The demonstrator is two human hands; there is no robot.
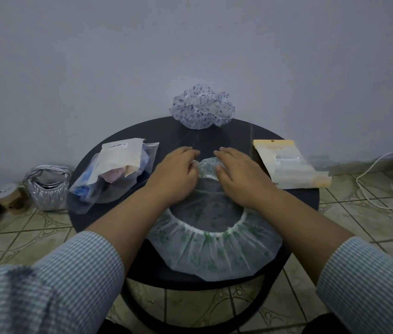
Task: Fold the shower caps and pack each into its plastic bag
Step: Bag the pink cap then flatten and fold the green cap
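Spread cap [214,247] on table [94,218] front; crumpled cap [202,107] behind; bag pile [116,169] left, seemingly empty bag [289,162] right.

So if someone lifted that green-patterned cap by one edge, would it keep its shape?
Probably not. The green-patterned cap looks like thin, gathered film, so it would likely droop. It appears very light, and its elastic rim would probably pull it back into a bunch, like the blue-patterned cap behind it.

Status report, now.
Both hands, left and right, pinch the green cap's far edge. Cap flat, unfolded. Blue cap waits behind. Nothing blocking.
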